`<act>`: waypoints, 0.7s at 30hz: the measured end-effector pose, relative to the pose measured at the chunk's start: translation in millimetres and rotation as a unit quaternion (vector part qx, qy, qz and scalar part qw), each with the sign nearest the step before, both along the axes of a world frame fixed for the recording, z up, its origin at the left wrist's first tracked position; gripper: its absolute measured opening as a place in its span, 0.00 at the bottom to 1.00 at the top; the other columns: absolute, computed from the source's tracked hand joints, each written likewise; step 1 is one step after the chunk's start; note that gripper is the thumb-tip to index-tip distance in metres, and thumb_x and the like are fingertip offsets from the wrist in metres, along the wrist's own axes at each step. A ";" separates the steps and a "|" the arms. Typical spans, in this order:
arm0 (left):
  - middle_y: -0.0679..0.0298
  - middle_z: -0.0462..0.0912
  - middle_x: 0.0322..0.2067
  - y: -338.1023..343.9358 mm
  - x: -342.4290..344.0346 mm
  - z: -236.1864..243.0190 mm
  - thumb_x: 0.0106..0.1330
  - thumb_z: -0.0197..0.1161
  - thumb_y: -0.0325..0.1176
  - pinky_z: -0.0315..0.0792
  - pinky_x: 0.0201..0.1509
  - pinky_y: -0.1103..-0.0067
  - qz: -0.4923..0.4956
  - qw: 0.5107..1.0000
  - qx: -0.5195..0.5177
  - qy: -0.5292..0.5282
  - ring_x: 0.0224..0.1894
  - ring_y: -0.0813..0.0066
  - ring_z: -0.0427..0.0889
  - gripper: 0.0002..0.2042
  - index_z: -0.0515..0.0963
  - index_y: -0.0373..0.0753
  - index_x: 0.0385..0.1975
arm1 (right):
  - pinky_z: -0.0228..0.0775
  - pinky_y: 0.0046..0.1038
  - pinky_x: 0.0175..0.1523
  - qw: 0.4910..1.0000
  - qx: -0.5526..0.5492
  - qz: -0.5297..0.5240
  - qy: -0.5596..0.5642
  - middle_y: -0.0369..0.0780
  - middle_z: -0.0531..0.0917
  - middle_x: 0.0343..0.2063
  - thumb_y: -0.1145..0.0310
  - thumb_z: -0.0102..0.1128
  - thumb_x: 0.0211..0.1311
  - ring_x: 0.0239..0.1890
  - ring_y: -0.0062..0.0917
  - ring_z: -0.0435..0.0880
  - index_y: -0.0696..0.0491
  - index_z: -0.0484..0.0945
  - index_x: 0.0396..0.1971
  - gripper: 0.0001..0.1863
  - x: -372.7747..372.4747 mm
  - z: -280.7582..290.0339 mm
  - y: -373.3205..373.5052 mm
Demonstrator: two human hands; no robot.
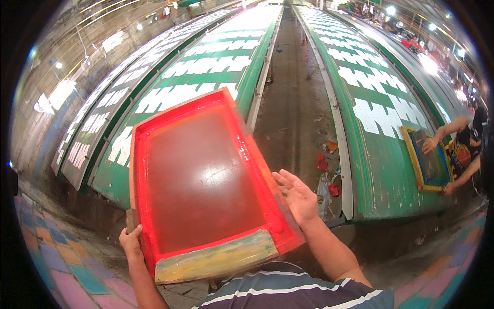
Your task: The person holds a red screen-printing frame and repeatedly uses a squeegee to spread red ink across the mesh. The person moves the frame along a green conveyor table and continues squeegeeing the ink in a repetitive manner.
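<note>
Tilted red-inked printing screen (200,180)

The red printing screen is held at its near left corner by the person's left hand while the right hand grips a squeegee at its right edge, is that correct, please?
Not quite. The right hand holds no squeegee: it is open, palm and fingers spread against the right edge of the red printing screen. The left hand does hold the near left corner. The head view shows this.
</note>
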State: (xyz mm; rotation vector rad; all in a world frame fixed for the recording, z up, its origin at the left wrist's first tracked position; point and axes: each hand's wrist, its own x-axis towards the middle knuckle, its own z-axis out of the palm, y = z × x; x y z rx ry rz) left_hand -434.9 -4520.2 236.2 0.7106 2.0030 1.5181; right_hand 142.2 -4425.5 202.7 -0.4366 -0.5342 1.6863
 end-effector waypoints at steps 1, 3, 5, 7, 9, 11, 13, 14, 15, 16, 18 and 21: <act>0.65 0.88 0.39 -11.1 -0.4 1.4 0.63 0.79 0.24 0.80 0.49 0.71 0.024 1.000 -0.014 0.000 0.38 0.73 0.87 0.13 0.84 0.34 0.44 | 0.64 0.46 0.80 1.000 -0.005 0.013 0.000 0.51 0.75 0.76 0.55 0.57 0.78 0.71 0.42 0.77 0.59 0.70 0.78 0.35 -4.1 -1.5 6.6; 0.64 0.89 0.40 -24.8 0.3 -5.6 0.64 0.78 0.24 0.81 0.49 0.71 0.053 0.998 -0.026 -0.003 0.38 0.72 0.87 0.12 0.84 0.33 0.45 | 0.62 0.47 0.81 0.999 0.018 0.040 -0.026 0.52 0.74 0.77 0.55 0.56 0.78 0.71 0.41 0.77 0.58 0.71 0.78 0.35 -12.9 -5.7 21.4; 0.63 0.89 0.41 -42.7 -4.6 -13.4 0.65 0.77 0.24 0.81 0.50 0.71 0.076 0.997 -0.030 -0.009 0.39 0.71 0.87 0.12 0.83 0.32 0.46 | 0.62 0.47 0.81 0.997 0.009 0.067 -0.037 0.52 0.74 0.77 0.54 0.56 0.78 0.71 0.41 0.77 0.57 0.71 0.78 0.35 -23.7 -10.2 37.6; 0.61 0.89 0.42 -60.3 -7.2 -24.5 0.65 0.77 0.23 0.81 0.51 0.70 0.092 0.995 -0.027 -0.024 0.40 0.69 0.88 0.12 0.83 0.32 0.46 | 0.62 0.47 0.81 0.994 -0.006 0.100 -0.041 0.51 0.74 0.76 0.54 0.57 0.78 0.71 0.42 0.77 0.57 0.72 0.77 0.34 -34.6 -10.8 55.5; 0.60 0.89 0.44 -71.2 -6.8 -40.4 0.66 0.76 0.23 0.81 0.52 0.70 0.127 0.991 -0.019 -0.041 0.42 0.68 0.88 0.13 0.83 0.31 0.47 | 0.63 0.48 0.80 0.989 -0.014 0.133 -0.061 0.51 0.74 0.76 0.54 0.57 0.77 0.71 0.43 0.77 0.57 0.73 0.76 0.34 -46.7 -8.6 79.1; 0.59 0.89 0.46 -78.9 -5.5 -55.3 0.66 0.76 0.23 0.82 0.53 0.69 0.173 0.983 -0.010 -0.055 0.43 0.67 0.88 0.13 0.82 0.31 0.48 | 0.67 0.45 0.76 0.985 -0.020 0.157 -0.068 0.50 0.77 0.73 0.55 0.59 0.76 0.67 0.39 0.79 0.60 0.72 0.76 0.35 -63.9 -6.4 105.0; 0.58 0.89 0.47 -79.6 -7.3 -67.7 0.67 0.75 0.24 0.82 0.55 0.69 0.183 0.981 -0.005 -0.065 0.45 0.66 0.89 0.15 0.81 0.30 0.50 | 0.70 0.43 0.74 0.980 -0.026 0.179 -0.082 0.50 0.78 0.72 0.57 0.60 0.76 0.65 0.38 0.80 0.61 0.71 0.76 0.36 -83.5 -4.6 133.3; 0.57 0.89 0.48 -83.4 -6.0 -73.8 0.67 0.75 0.24 0.82 0.55 0.68 0.193 0.979 -0.004 -0.072 0.46 0.65 0.89 0.15 0.81 0.29 0.51 | 0.70 0.42 0.73 0.977 -0.033 0.191 -0.091 0.50 0.77 0.72 0.57 0.60 0.76 0.65 0.38 0.80 0.62 0.71 0.76 0.36 -93.2 -4.7 146.4; 0.57 0.89 0.48 -85.8 -4.0 -80.1 0.67 0.75 0.24 0.82 0.56 0.68 0.202 0.976 -0.010 -0.082 0.46 0.65 0.89 0.16 0.81 0.29 0.53 | 0.71 0.41 0.72 0.972 -0.041 0.207 -0.101 0.51 0.77 0.72 0.57 0.60 0.76 0.64 0.38 0.81 0.62 0.70 0.77 0.36 -101.2 -4.3 160.2; 0.56 0.89 0.48 -86.0 -3.7 -86.0 0.67 0.75 0.24 0.82 0.56 0.68 0.213 0.973 -0.009 -0.092 0.47 0.64 0.90 0.17 0.80 0.28 0.54 | 0.72 0.41 0.72 0.968 -0.034 0.219 -0.118 0.51 0.76 0.73 0.57 0.60 0.76 0.65 0.38 0.81 0.63 0.69 0.77 0.36 -109.0 -3.3 174.5; 0.54 0.89 0.49 -86.8 -2.1 -94.5 0.67 0.75 0.25 0.82 0.58 0.67 0.232 0.967 0.001 -0.107 0.48 0.63 0.90 0.20 0.80 0.27 0.57 | 0.73 0.41 0.72 0.958 -0.041 0.240 -0.149 0.52 0.75 0.73 0.58 0.60 0.77 0.65 0.38 0.80 0.64 0.67 0.78 0.37 -127.2 -0.9 200.1; 0.54 0.89 0.50 -81.2 -6.1 -97.2 0.67 0.76 0.25 0.82 0.57 0.67 0.260 0.961 0.017 -0.095 0.48 0.62 0.90 0.20 0.80 0.27 0.57 | 0.73 0.42 0.73 0.952 -0.026 0.272 -0.136 0.54 0.74 0.74 0.59 0.59 0.78 0.67 0.39 0.80 0.65 0.66 0.79 0.37 -154.0 1.6 228.0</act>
